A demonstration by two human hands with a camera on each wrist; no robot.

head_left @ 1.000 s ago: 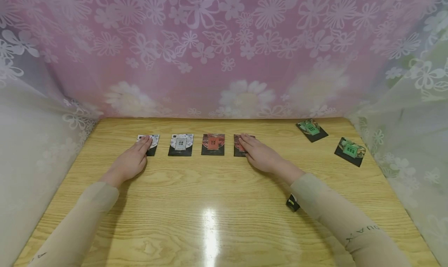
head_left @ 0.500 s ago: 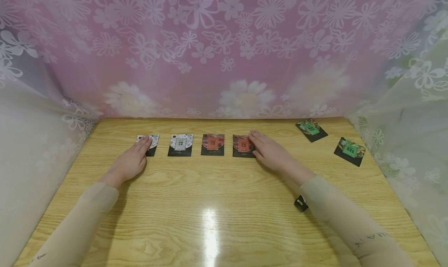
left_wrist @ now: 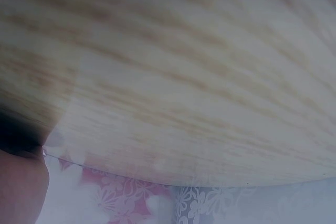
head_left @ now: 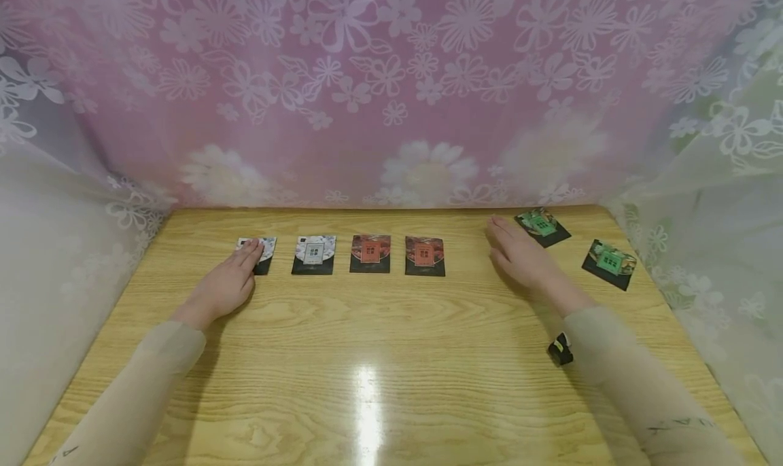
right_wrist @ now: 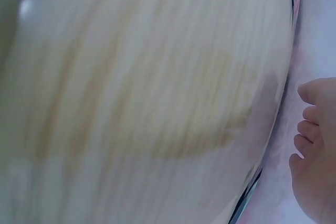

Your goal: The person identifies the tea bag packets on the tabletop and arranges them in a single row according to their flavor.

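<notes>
Fingers straight, my left hand (head_left: 229, 276) rests on the leftmost white-and-black packet (head_left: 263, 265), covering much of it. To its right a second white-and-black packet (head_left: 314, 255) lies flat, then two red-and-black packets, one at the middle (head_left: 370, 253) and another (head_left: 425, 255) beyond it. My right hand (head_left: 520, 252) holds nothing and is stretched out low over the table, just left of a tilted green-and-black packet (head_left: 542, 226). In the right wrist view the right hand (right_wrist: 317, 145) shows at the edge. Only a strip of the left hand (left_wrist: 21, 187) shows in the left wrist view.
A second green-and-black packet (head_left: 610, 264) lies askew near the table's right side. The wood-grain table (head_left: 306, 357) ends at a pink flowered curtain (head_left: 342, 126). Pale cloth hangs on both sides. A small black device (head_left: 559, 349) sits under the right wrist.
My right hand has come off the rightmost red packet and moved right, toward the green packets. That red packet is now fully uncovered. The left hand has stayed on its packet.
</notes>
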